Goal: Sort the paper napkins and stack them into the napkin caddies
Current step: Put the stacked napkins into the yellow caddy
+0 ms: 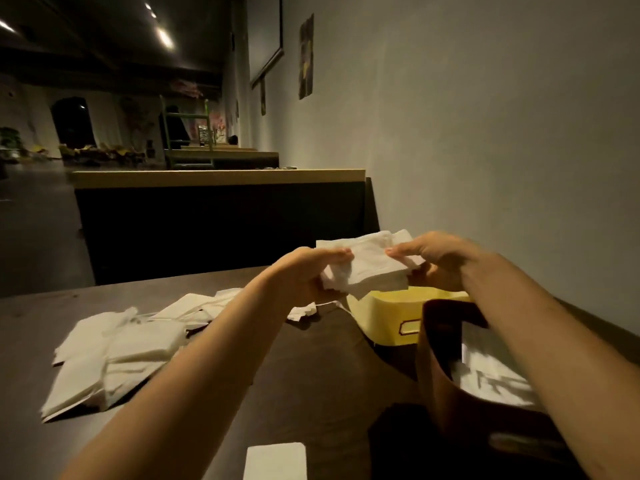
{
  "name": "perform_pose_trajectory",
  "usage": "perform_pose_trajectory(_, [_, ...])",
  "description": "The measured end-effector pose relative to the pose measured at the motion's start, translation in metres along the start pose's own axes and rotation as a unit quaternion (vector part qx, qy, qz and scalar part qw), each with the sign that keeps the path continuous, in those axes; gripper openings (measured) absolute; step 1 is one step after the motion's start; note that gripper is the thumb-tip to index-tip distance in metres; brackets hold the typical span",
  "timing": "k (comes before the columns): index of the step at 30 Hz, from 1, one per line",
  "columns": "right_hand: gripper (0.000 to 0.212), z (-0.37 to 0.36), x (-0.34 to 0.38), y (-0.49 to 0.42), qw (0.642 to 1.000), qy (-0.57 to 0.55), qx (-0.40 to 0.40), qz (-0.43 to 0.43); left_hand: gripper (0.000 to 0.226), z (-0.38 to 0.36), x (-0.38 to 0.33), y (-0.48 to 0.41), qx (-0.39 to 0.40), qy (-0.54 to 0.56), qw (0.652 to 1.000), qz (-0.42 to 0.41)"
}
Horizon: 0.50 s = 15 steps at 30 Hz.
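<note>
Though blurred and half hidden by right forearm (540, 341), napkins (491, 379) inside brown caddy (436, 358); pinching napkin stack (370, 268) at both ends with left hand (304, 275) and right hand (436, 258), over yellow caddy (381, 317).

Dim, perhaps ceiling-lit; blurred, warped edges

Single head-worn wide-angle view, tilted, facing forward and down, close over the dark table (311, 368)

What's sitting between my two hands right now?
In the head view, a stack of white napkins spans the gap between the left hand and the right hand; each hand pinches one end, with the yellow caddy below it in the picture.
</note>
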State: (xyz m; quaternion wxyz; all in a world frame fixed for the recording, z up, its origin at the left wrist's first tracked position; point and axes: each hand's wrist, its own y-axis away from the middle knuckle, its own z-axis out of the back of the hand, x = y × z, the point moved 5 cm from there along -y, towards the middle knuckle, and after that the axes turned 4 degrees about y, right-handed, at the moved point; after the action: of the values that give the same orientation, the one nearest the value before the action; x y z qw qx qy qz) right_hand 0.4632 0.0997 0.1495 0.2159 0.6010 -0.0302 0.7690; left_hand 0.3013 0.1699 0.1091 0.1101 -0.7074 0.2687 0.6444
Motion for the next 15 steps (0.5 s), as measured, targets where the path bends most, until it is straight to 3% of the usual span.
perform_pose_trajectory(3, [0.052,0.044,-0.007,-0.030,0.999,0.010,-0.041,-0.018,0.036,-0.042,-0.007,-0.033,0.013,-0.001,1.000,0.027])
perform_pose_trajectory(6, [0.054,0.074,-0.016,-0.053,0.997,0.020,-0.063,-0.042,0.046,-0.069,-0.007,-0.059,0.019,-0.024,0.998,0.052])
perform_pose_trajectory(10, [0.068,0.092,-0.034,-0.077,0.994,0.028,-0.065,-0.080,0.044,-0.088,0.004,-0.080,0.015,-0.099,0.991,0.085])
perform_pose_trajectory(15, [0.052,0.080,-0.050,-0.092,0.991,0.070,-0.028,-0.112,0.046,-0.089,0.014,-0.088,0.004,-0.198,0.973,0.120])
